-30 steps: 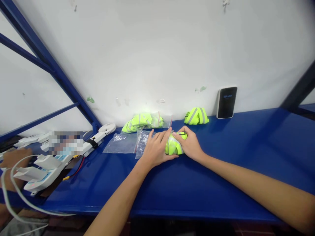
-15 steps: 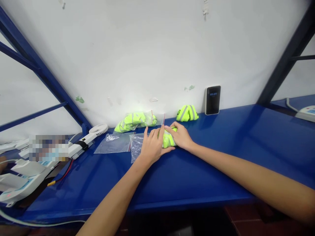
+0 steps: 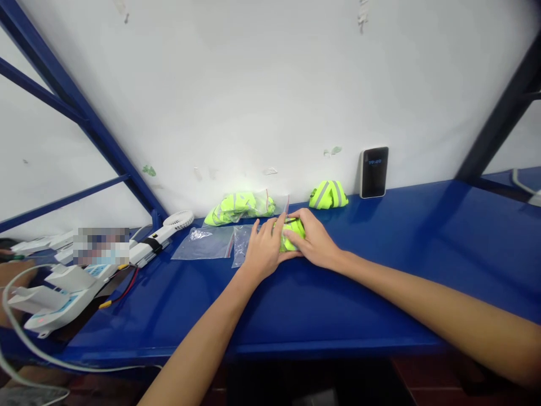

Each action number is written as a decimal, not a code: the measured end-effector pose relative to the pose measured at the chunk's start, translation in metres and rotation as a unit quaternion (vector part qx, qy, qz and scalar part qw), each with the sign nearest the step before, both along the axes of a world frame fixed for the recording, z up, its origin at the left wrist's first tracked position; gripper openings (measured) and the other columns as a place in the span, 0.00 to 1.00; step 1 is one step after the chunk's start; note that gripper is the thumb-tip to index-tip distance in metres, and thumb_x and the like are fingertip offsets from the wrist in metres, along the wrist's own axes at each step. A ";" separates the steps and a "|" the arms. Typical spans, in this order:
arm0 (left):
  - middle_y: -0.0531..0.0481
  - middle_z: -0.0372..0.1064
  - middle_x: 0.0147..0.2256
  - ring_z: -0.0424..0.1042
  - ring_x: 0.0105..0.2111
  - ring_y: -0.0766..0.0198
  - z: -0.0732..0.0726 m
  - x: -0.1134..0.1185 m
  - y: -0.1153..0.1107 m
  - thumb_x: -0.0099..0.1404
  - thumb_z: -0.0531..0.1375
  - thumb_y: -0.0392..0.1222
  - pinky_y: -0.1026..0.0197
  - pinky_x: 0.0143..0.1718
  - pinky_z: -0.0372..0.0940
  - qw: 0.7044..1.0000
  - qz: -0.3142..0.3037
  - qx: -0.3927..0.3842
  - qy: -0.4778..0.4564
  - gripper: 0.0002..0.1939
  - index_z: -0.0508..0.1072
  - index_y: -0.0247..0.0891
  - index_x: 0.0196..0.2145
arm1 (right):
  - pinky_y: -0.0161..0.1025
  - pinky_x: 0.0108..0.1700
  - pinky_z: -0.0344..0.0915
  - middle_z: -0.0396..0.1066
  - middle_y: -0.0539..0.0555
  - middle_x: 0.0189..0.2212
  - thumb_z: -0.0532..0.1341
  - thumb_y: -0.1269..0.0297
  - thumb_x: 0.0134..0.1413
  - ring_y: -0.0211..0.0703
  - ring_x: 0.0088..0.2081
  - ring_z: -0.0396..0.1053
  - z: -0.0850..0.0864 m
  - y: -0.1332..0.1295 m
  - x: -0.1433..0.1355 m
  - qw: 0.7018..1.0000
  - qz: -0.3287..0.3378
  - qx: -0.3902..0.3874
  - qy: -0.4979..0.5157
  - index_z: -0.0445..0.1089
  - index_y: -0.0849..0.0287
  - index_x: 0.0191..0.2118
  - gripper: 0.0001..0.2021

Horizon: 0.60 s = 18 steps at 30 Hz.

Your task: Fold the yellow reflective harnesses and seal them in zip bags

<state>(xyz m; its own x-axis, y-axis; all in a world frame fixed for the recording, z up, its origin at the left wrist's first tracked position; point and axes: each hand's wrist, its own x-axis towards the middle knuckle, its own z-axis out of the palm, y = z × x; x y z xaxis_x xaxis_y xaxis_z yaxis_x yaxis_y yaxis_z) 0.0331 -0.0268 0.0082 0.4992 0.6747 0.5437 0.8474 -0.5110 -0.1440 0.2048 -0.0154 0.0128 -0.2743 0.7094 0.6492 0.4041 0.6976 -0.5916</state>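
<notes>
I had a yellow bundle (image 3: 298, 227) between my two hands, low over the blue bench (image 3: 321, 316). My left hand (image 3: 264, 248) was on its left side. My pointing finger lay along that side and my thumb reached under the near edge, so the bundle sat in the gap between them. My other left fingers were a bit spread and almost straight. My right hand (image 3: 315, 239) was curled round the right side, with the thumb on top and the fingers bent over the far side. Both hands had hold of it, but I can't tell how hard they squeezed.

A crinkly clear bag (image 3: 240, 242) was just left of my left hand, and a flat clear bag (image 3: 203, 243) lay beside it. Behind them, by the wall (image 3: 270, 101), was a yellow heap in clear plastic (image 3: 240, 207). A small striped bundle (image 3: 328, 195) sat behind my right hand, and a black-screened phone (image 3: 374, 172) leaned on the wall to its right. A white fan (image 3: 180, 219) lay at the left.
</notes>
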 end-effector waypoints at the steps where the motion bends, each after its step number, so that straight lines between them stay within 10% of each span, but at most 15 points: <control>1: 0.34 0.62 0.56 0.63 0.57 0.51 0.000 -0.003 0.000 0.64 0.50 0.64 0.45 0.61 0.48 1.000 0.000 -0.008 -0.005 0.41 0.50 0.32 0.65 | 0.45 0.47 0.61 0.66 0.56 0.41 0.60 0.57 0.55 0.49 0.43 0.65 0.001 0.000 0.003 0.999 0.030 -0.017 -0.010 0.62 0.56 0.46 0.15; 18: 0.36 0.55 0.60 0.60 0.59 0.48 0.006 -0.016 -0.003 0.61 0.59 0.58 0.47 0.58 0.56 0.996 -0.046 -0.076 0.005 0.46 0.41 0.37 0.67 | 0.42 0.38 0.66 0.71 0.54 0.47 0.62 0.53 0.52 0.49 0.41 0.70 -0.010 0.023 0.016 0.993 0.061 -0.100 -0.009 0.65 0.54 0.52 0.22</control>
